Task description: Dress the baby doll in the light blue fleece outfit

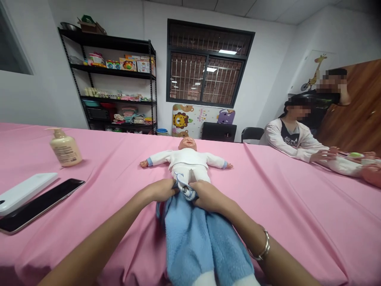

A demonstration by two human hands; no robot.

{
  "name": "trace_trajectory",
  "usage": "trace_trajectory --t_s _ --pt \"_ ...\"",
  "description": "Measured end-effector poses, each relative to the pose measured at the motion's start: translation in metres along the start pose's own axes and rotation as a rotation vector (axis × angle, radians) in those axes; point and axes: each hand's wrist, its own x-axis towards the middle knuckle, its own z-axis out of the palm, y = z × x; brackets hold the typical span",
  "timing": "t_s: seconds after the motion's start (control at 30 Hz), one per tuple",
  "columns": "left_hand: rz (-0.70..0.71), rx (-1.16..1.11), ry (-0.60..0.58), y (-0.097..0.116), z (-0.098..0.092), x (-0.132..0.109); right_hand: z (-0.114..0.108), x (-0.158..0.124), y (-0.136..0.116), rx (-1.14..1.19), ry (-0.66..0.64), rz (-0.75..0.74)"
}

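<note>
A baby doll point(187, 159) lies on its back on a pink-sheeted table point(297, 226), arms spread, wearing a white long-sleeved top. Blue fleece trousers point(186, 242) cover its legs and stretch toward me, with white at the cuffs. My left hand point(160, 190) and my right hand point(206, 196) both grip the patterned waistband point(185, 188) at the doll's hips. White underwear or a nappy point(190, 172) shows above the waistband. A metal bangle point(262, 247) circles my right wrist.
A cream pump bottle point(64, 147), a white device point(25, 192) and a black smartphone point(38, 205) lie left on the table. At the right, a seated person's hands point(323, 155) rest on another doll. A black shelf point(107, 75) holding baby goods stands behind.
</note>
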Motion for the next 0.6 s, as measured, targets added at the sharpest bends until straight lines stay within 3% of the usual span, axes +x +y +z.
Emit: trace_trajectory --t_s 0.1,0.2,0.33,0.4,0.47,0.6 --pt "0.045 -0.117 -0.027 -0.023 0.008 0.017 0.009 0.020 0.010 -0.032 -0.005 0.020" --pt "0.030 -0.375 0.124 -0.038 0.022 0.022 0.016 0.025 0.018 0.093 -0.033 0.067" --pt "-0.053 -0.684 0.248 -0.033 0.029 0.019 0.009 0.016 0.026 0.596 0.035 -0.014" --pt "-0.075 -0.870 0.245 -0.025 0.024 0.017 0.004 0.012 0.027 0.952 0.080 -0.006" --pt "-0.095 -1.049 0.211 -0.017 0.017 0.015 0.003 0.009 0.024 1.278 0.035 0.075" --pt "-0.143 -1.226 0.142 -0.008 0.007 0.006 0.011 0.010 0.017 1.621 0.004 0.203"
